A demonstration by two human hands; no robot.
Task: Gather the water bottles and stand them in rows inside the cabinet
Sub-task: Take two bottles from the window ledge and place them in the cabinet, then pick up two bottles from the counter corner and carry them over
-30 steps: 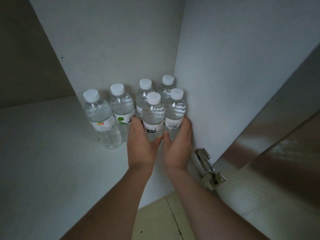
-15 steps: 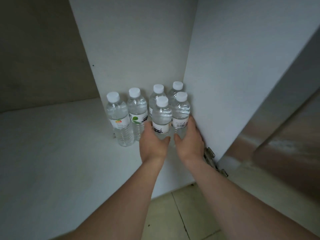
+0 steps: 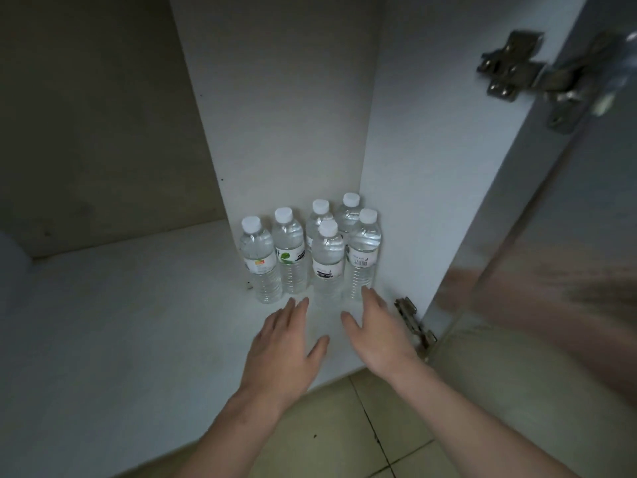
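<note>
Six water bottles stand up straight in the back right corner of the cabinet. They all have white caps. Four make a row along the back wall. Two more stand in front of them, on the right side. The one farthest right is just beside the side wall. The bottle next to it has a label with a dark mark.

Both hands are over the white shelf, in front of the bottles. They hold nothing. The left hand is flat with its fingers spread out, palm down. Its fingertips are near the bottom of the front bottles but do not touch them. The right hand is spread wide too. Its fingertips reach close to the foot of the far right bottle. I cannot tell if they just touch it or not.

The front bottles sit between the two hands and a little past them.

A metal hinge is on the side wall, just beside the right hand. The open door is on the right. Tan floor tiles show below the shelf.
</note>
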